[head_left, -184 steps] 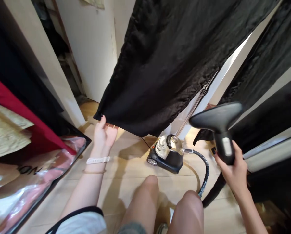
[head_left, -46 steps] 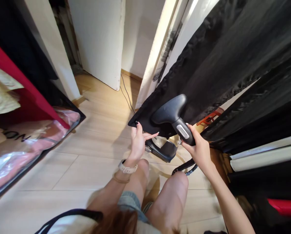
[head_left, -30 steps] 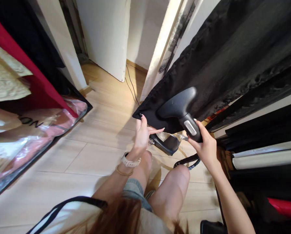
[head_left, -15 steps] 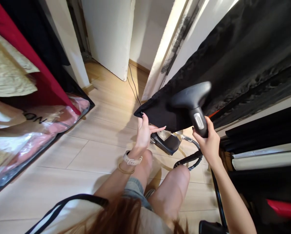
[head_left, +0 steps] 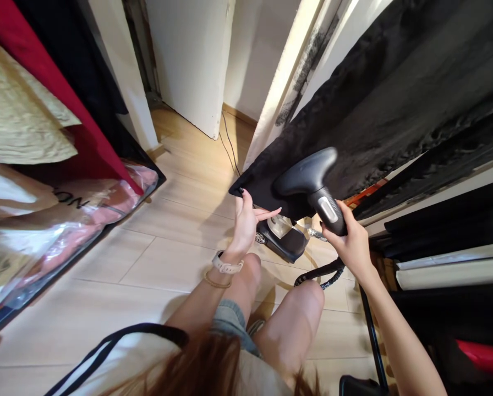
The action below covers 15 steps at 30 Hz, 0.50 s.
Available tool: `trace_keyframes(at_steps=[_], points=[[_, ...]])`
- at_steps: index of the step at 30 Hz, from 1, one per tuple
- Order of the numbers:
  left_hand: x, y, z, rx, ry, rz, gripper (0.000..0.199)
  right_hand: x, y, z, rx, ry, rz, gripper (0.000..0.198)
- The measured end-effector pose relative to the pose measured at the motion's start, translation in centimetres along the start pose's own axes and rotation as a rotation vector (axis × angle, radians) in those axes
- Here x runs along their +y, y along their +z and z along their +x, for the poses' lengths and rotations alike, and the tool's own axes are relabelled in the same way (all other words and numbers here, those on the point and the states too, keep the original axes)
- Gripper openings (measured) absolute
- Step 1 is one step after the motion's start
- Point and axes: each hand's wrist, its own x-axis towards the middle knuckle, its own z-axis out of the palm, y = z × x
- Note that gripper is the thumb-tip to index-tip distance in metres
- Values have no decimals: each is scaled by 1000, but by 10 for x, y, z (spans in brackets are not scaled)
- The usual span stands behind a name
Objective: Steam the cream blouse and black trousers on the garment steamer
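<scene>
My right hand [head_left: 349,239] is wrapped round the handle of a black garment steamer head [head_left: 308,179], which lies against the lower part of a hanging black garment [head_left: 354,115]. At the garment's bottom corner, my left hand [head_left: 245,223] pinches the hem between thumb and a finger, while other fingers stretch out to the right under the edge. From the handle a dark ribbed hose [head_left: 323,272] loops down near my knee. The steamer's base [head_left: 285,239], with wheels and a clear part on top, stands on the floor behind my hands.
Clothes in red, cream and black hang at left above a plastic-wrapped pink bundle [head_left: 106,203] on a black-edged rack base. A white door [head_left: 189,60] stands behind, with a thin cable [head_left: 229,146] on the floor. Folded dark and white fabrics [head_left: 453,269] fill the right side.
The steamer head has shifted left and slightly down across the garment, toward my left hand. My left hand keeps its hold on the corner.
</scene>
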Motion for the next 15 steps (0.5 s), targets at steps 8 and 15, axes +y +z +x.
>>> trace_keyframes(at_steps=[8,15], points=[[-3,4,-3,-26,3,9,69,1,-5,-1,46,24,-10,63],[-6,5,-5,-20,10,0,68,4,-9,2,86,35,11,63]])
